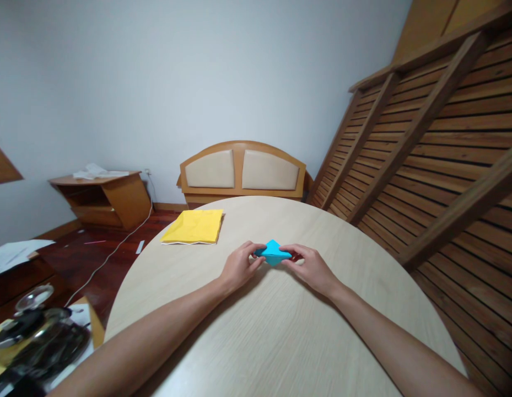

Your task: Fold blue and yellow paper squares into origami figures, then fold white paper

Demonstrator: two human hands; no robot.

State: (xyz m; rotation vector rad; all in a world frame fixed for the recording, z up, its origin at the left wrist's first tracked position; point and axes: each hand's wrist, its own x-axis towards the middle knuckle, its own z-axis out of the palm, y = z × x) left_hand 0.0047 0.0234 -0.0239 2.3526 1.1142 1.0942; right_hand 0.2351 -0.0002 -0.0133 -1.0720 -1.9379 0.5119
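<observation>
At frame centre we pinch the light, easily creased blue folded paper (273, 252) by its side corners, left hand (239, 268) and right hand (307, 266) fingers closed on it.

Both forearms extend toward 12 o'clock, converging. Left hand (239, 267) and right hand (310, 268) rest low, fingers (256, 259) curled inward, pinching, fingertips nearly meeting.
</observation>
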